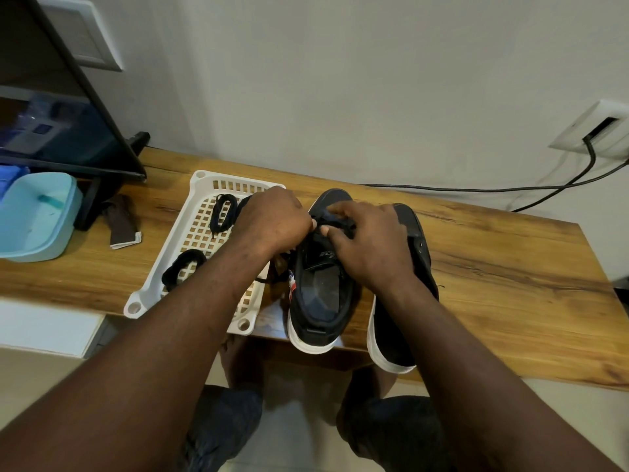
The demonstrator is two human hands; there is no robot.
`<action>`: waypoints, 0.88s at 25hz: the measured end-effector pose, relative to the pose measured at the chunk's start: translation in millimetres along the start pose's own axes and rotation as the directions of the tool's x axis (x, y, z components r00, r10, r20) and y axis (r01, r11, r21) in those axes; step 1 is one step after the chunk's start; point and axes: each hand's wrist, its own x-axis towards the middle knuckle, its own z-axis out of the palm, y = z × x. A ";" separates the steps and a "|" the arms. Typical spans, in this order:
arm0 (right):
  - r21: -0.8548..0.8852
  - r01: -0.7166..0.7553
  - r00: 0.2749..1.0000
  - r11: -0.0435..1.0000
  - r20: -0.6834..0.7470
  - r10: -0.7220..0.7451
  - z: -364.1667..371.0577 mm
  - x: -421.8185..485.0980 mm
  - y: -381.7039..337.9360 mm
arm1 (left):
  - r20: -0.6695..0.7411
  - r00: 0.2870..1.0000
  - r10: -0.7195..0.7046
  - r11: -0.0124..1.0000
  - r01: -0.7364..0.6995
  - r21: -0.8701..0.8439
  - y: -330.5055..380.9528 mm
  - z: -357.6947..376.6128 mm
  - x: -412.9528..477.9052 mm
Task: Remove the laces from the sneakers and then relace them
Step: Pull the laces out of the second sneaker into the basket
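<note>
Black lace was pinched by both hands, the left grip and right grip clenched on it above the front eyelets of a sneaker. It was probably being threaded, and next the tip would need feeding through the following eyelet. The second sneaker lay just beside it on the bench, with coiled laces in the tray.

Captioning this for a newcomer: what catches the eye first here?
The left hand and right hand meet at the centre over a black sneaker, pinching its lace. Left of it, a white basket holds coiled black laces; a second sneaker lies to the right.
</note>
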 end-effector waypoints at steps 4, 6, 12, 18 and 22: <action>-0.058 -0.065 0.997 0.996 -0.041 0.063 -0.5 -3.1 1.1 | 0.001 0.999 -0.036 0.999 0.036 -0.015 -3.3 1.7 3.1; -0.020 -0.115 0.992 0.993 -0.046 0.114 -4.3 -0.1 -0.2 | 0.008 1.000 -0.026 0.999 0.026 0.021 -3.8 3.8 3.9; 0.110 -0.056 0.996 0.992 0.071 0.048 -4.3 0.8 1.3 | 0.037 0.999 -0.001 1.000 0.000 0.015 -3.9 2.6 1.9; -0.227 0.013 0.978 0.974 0.206 0.035 -2.9 0.7 -3.1 | 0.040 0.999 0.008 1.000 -0.008 0.007 0.6 4.2 -3.5; 0.616 -0.160 0.984 0.771 0.039 0.173 -17.9 5.0 3.7 | 0.041 0.999 0.001 1.000 -0.002 0.018 2.5 4.0 -4.2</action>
